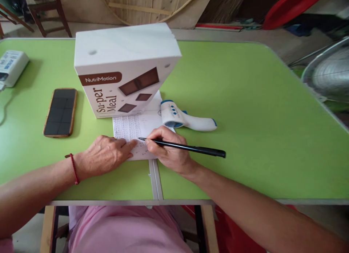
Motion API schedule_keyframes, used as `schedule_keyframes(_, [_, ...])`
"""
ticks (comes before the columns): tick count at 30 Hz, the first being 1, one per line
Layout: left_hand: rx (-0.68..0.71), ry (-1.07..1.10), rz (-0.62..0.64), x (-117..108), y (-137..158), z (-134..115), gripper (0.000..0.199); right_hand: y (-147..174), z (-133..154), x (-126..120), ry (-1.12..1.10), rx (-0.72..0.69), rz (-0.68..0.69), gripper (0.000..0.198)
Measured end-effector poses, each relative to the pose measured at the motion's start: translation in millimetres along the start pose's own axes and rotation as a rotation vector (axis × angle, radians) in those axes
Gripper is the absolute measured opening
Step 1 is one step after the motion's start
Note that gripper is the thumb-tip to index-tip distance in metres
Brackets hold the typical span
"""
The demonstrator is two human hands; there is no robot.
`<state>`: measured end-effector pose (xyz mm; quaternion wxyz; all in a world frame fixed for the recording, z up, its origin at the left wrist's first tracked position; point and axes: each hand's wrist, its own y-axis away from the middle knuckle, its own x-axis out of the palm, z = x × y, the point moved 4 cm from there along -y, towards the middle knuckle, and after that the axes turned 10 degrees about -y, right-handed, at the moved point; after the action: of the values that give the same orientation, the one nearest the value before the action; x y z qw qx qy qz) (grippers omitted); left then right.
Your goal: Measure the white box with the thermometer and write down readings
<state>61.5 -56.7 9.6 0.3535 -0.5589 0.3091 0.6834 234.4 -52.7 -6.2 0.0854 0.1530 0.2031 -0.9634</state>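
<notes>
Right hand (169,148) pinches the black pen (195,148), its tip at the paper (148,122) on the bench (259,136), while the left hand (109,155), half-open and grasping nothing, should press the paper flat without covering the written lines.

Standing upright on a smooth green tabletop (259,118), a tall white cardboard box with brown printing (127,47); to its left, a dark-screened smartphone in a brown case (60,113), then a white plastic block with printed lettering (15,65). Farther back, a dark-brown wooden chair (45,6).
</notes>
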Motion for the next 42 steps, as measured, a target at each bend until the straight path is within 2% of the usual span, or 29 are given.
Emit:
schedule_keyframes(7, [0.002,-0.012,-0.017,0.7,0.2,0.0,0.023,-1.0,1.3,1.7,0.013,-0.019,0.033,0.016])
schedule_keyframes(14, [0.009,-0.010,-0.030,0.1,1.1,1.3,0.027,-2.2,3.5,2.4,0.012,-0.038,0.024,0.016])
schedule_keyframes(22, [0.031,-0.008,-0.058,1.1,3.2,0.7,0.023,-2.3,1.4,1.8,0.009,-0.001,0.023,0.018])
schedule_keyframes(27, [0.021,-0.025,-0.027,0.2,1.7,1.0,0.021,-1.9,1.7,0.4,0.023,-0.009,-0.031,0.016])
schedule_keyframes(35, [0.022,-0.008,-0.046,-0.1,2.7,1.3,0.024,-3.5,3.0,1.7,-0.004,0.000,0.026,0.019])
schedule_keyframes(42, [0.015,-0.018,-0.022,-0.4,1.4,1.5,0.023,-2.9,2.3,1.5,0.016,-0.014,0.008,0.018])
